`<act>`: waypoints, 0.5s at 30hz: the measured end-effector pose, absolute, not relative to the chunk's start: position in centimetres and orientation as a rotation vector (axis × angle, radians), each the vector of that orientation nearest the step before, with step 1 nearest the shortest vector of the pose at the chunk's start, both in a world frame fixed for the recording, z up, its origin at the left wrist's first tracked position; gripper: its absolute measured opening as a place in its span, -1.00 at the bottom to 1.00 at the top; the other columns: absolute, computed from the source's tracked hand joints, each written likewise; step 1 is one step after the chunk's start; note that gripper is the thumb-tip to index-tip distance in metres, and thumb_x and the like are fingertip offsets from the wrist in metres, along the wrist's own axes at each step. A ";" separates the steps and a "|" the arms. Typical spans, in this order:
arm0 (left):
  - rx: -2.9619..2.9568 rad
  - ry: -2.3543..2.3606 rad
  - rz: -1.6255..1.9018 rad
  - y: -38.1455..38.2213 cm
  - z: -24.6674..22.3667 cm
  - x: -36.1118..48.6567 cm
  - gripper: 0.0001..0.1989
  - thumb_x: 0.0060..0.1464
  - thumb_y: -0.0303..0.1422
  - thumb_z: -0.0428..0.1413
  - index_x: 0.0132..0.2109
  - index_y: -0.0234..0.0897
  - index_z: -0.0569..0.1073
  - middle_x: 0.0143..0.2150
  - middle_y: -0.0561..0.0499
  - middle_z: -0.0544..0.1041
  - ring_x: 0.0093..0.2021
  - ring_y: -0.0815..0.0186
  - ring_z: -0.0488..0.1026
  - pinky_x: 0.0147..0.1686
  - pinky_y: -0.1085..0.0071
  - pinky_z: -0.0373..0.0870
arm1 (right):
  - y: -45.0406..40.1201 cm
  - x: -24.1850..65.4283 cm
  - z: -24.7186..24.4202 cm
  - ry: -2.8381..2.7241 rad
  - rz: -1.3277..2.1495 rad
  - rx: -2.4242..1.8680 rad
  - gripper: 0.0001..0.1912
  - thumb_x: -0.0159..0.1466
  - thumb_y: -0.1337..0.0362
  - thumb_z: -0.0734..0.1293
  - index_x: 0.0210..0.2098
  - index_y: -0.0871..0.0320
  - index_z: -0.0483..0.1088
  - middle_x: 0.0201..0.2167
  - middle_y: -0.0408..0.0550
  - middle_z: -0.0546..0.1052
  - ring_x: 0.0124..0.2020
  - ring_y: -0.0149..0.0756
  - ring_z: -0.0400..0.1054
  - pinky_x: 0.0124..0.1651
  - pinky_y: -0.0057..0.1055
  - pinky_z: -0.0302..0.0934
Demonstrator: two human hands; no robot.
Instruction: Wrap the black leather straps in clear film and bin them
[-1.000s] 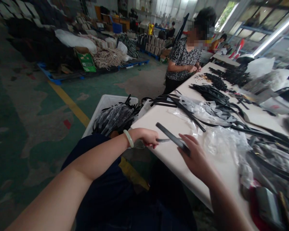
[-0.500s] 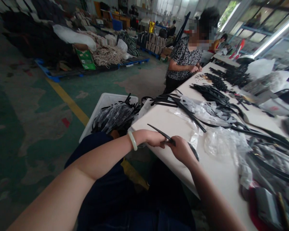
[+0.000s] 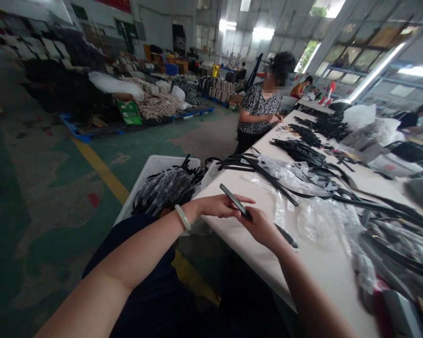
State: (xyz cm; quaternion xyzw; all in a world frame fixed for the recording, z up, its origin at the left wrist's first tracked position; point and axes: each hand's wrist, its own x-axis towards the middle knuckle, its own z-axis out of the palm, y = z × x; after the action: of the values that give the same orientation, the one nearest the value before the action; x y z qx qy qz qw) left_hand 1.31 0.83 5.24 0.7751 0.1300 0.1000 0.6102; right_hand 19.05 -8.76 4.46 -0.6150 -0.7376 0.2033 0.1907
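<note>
A dark flat strip (image 3: 235, 201) slants up to the left from my right hand (image 3: 262, 226), whose fingers are wrapped round it near the table's front edge. My left hand (image 3: 225, 205), below a pale bangle, lies against the strip with its fingers stretched out and apart. Behind my right wrist, a dark, shiny end (image 3: 286, 236) shows over the white table (image 3: 317, 272). Black straps (image 3: 271, 176) and clear plastic wrapping (image 3: 317, 218) lie beyond my hands.
A white bin (image 3: 144, 176) of wrapped black strips stands left of the table. A person (image 3: 259, 110) works at its far left side. Bundled black straps (image 3: 298, 152) lie farther back. A grey and red object (image 3: 396, 305) sits at the lower right.
The view has tilted up, showing more of the far wall. My left hand's fingers have spread from a closed grip, and the strip now shows its broader face.
</note>
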 end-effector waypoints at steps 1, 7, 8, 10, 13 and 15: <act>1.730 0.249 0.177 0.6 5.7 0.8 -0.49 0.06 -0.18 0.11 0.11 -0.35 0.33 -0.47 0.08 0.28 -0.53 0.48 0.12 -0.55 0.53 0.06 | -8.7 18.9 4.8 -2.099 0.626 -1.693 -0.63 0.27 0.03 0.15 -0.25 0.19 0.40 -0.39 -0.02 0.49 -0.34 -0.24 0.38 -0.29 -0.41 0.16; 1.414 0.331 0.441 0.2 7.6 -2.2 -0.50 0.04 -0.02 0.09 -0.14 -0.42 0.48 -0.60 0.16 0.03 -0.62 0.54 -0.07 -0.62 0.52 -0.15 | -9.3 21.3 6.5 -2.248 0.399 -1.783 -0.58 0.31 0.00 0.08 -0.35 0.15 0.39 -0.44 -0.02 0.49 -0.40 -0.24 0.37 -0.37 -0.40 0.10; 1.386 0.381 0.474 0.2 8.0 -2.8 -0.50 0.00 -0.01 0.12 -0.16 -0.42 0.48 -0.61 0.17 0.02 -0.63 0.55 -0.09 -0.63 0.53 -0.17 | -9.7 22.0 6.7 -2.253 0.335 -1.811 -0.56 0.31 -0.02 0.06 -0.34 0.14 0.39 -0.41 0.00 0.50 -0.39 -0.23 0.38 -0.37 -0.39 0.11; 1.374 0.442 0.474 0.0 8.9 -4.3 -0.49 -0.04 -0.02 0.16 -0.16 -0.44 0.49 -0.61 0.18 -0.01 -0.63 0.57 -0.12 -0.64 0.53 -0.19 | -10.6 23.2 6.8 -2.261 0.266 -1.844 -0.55 0.31 -0.05 0.05 -0.29 0.11 0.41 -0.32 0.03 0.52 -0.37 -0.21 0.39 -0.37 -0.38 0.13; 1.365 0.409 0.425 -0.9 9.7 -7.1 -0.47 0.01 -0.08 0.15 -0.03 -0.46 0.46 -0.63 0.19 -0.05 -0.63 0.56 -0.13 -0.65 0.55 -0.19 | -11.9 24.0 6.5 -2.269 0.264 -1.906 -0.54 0.31 -0.08 0.04 -0.27 0.06 0.42 -0.24 0.03 0.52 -0.34 -0.17 0.41 -0.35 -0.34 0.14; 1.318 0.428 0.434 -1.8 9.8 -9.6 -0.45 0.04 -0.13 0.14 0.09 -0.44 0.39 -0.64 0.20 -0.03 -0.65 0.56 -0.11 -0.66 0.55 -0.19 | -12.4 24.0 6.3 -2.270 0.324 -1.928 -0.52 0.32 -0.08 0.01 -0.29 0.05 0.41 -0.26 0.01 0.52 -0.33 -0.17 0.41 -0.33 -0.33 0.14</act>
State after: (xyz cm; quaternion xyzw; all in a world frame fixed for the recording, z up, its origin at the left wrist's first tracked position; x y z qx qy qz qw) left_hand -9.59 -1.84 9.78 0.6026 0.1957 0.1986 0.7477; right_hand 23.95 -12.39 6.27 -0.6420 -0.7556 0.1079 0.0728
